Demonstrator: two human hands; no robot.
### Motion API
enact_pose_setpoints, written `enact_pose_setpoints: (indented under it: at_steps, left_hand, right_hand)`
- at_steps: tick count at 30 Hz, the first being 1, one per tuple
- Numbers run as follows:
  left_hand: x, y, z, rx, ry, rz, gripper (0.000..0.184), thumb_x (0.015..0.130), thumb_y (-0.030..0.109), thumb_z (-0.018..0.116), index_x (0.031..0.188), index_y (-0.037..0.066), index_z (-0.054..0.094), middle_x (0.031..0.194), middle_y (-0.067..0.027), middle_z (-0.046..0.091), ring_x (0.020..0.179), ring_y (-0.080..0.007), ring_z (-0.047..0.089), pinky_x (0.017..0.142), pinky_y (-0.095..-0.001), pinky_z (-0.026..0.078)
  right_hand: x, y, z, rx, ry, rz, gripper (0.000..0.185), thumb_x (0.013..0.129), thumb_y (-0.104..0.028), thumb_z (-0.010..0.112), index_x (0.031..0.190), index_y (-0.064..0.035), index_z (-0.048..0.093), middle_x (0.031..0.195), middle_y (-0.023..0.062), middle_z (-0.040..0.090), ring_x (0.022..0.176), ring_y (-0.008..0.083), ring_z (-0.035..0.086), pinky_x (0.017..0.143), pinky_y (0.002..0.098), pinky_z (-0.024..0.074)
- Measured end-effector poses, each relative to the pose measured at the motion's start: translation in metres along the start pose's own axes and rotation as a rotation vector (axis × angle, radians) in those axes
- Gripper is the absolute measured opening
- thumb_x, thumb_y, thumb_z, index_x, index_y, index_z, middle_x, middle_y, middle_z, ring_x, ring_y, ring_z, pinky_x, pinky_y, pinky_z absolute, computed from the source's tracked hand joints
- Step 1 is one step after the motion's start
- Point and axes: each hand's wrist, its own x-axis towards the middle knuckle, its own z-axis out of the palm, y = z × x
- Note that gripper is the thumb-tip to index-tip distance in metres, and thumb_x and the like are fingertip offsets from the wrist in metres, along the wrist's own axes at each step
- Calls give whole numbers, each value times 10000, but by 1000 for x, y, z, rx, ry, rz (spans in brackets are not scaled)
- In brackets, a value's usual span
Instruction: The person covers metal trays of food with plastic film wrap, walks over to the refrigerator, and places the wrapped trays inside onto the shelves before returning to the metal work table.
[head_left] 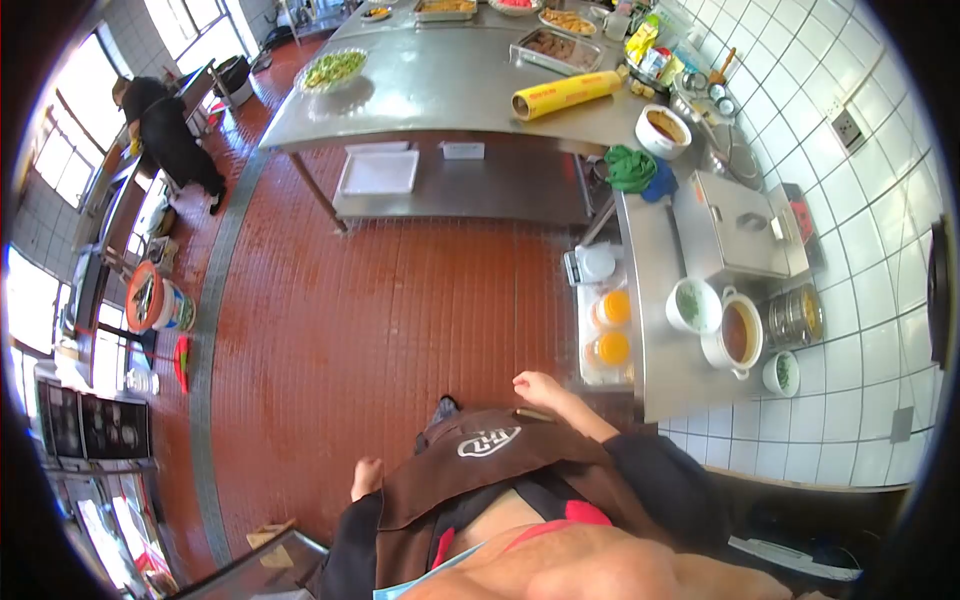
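My left hand hangs beside the brown apron, its fingers curled in and nothing seen in them. Farther forward on the other side, my right hand is over the red tiled floor. Its fingers are also curled, with no object visible in them. Neither hand touches a counter. Nearest to my right hand are orange-lidded containers on the shelf under the side counter.
Ahead, a steel table holds a plate of greens, a yellow wrap box and a meat tray. White pots stand on the right. At left are another person and an orange-rimmed bucket.
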Motion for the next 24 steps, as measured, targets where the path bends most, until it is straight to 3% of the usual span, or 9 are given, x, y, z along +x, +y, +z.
enact_pose_setpoints:
  at_steps: [1,4,5,8,10,15,16,20,24]
  left_hand:
    - [41,55,-31,201,27,56,401,785,293,594,1018,-33,613,936,-223,635,835,-348,625,728,-424,490]
    - [155,204,-88,168,113,313,353,835,274,560,993,-38,606,930,-224,636,838,-331,632,714,-436,492]
    - [161,295,-117,323,77,364,366,831,297,541,1032,-4,596,999,-225,617,952,-346,592,810,-416,469]
    - [204,472,-136,-72,122,757,378,868,197,551,1194,7,530,1127,-171,600,1060,-245,573,900,-323,441]
    - [206,577,-136,-271,-2,804,372,879,189,550,1201,3,526,1132,-137,604,1039,-207,575,887,-288,441]
    - [255,709,-97,-500,-388,759,339,899,171,534,1195,4,535,1086,-78,615,969,-140,587,817,-249,458]
    - [250,731,-101,-514,-437,679,319,908,181,525,1178,14,550,1054,-62,621,931,-124,593,784,-238,462]
    - [299,805,-101,-614,-444,661,278,908,183,519,1126,20,575,1031,-59,622,870,-122,599,731,-245,473]
    - [365,897,-91,-727,-447,557,279,897,163,517,1133,20,559,1010,-72,618,853,-145,601,712,-253,473]
  right_hand:
    - [9,-4,-10,59,-5,59,320,819,-252,588,1071,-56,615,1013,142,647,945,236,622,817,340,484]
    - [23,-17,-41,210,142,159,317,825,-258,580,1065,-53,617,993,144,649,934,252,621,808,345,485]
    - [29,-15,-47,222,214,182,316,823,-266,577,1050,-50,622,987,155,647,931,269,620,807,351,484]
    - [49,-5,-71,555,221,303,277,855,-169,570,1093,-29,590,890,104,655,745,158,627,680,294,501]
    - [74,21,-91,646,275,314,284,864,-147,551,1118,-20,563,870,76,639,716,131,611,645,270,496]
    - [179,64,-189,719,737,119,232,870,-136,545,1072,-23,568,752,19,586,632,93,547,558,220,450]
    - [214,76,-213,651,813,180,240,880,-142,548,1089,-26,570,800,26,603,687,93,560,610,224,464]
    - [326,45,-334,326,1163,-148,293,873,-104,561,1148,-7,538,1023,86,617,914,130,585,806,257,468]
    - [389,-36,-436,19,1134,-177,382,788,-107,587,1156,-25,519,1122,196,561,1061,354,509,928,425,399]
